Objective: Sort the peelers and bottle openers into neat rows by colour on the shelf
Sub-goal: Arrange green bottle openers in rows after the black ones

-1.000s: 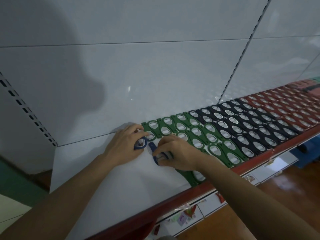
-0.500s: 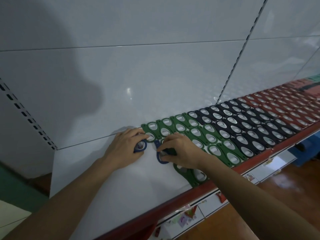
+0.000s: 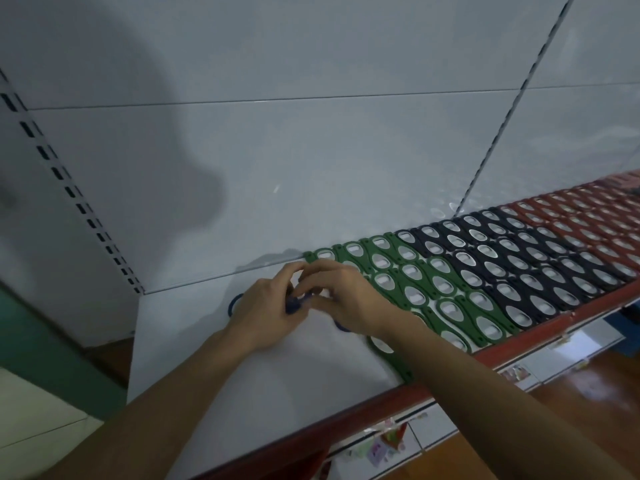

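Openers in blue sit pinched between my two hands at the frame's centre: my left hand [image 3: 265, 311] and right hand [image 3: 341, 297] have their fingertips closed together on a blue opener [image 3: 297, 304]. A blue ring [image 3: 234, 303] peeks out left of my left hand, and another blue edge [image 3: 342, 327] shows under my right wrist. I can read no writing anywhere. Compared with half a second ago, my hands have drawn together and now touch. To the right, green openers [image 3: 412, 271] lie in rows on the white shelf [image 3: 214, 372], then dark navy ones [image 3: 512, 258], then red ones [image 3: 588, 216] toward the upper right. My right forearm covers the nearest green pieces by the shelf's red front edge [image 3: 450, 367].
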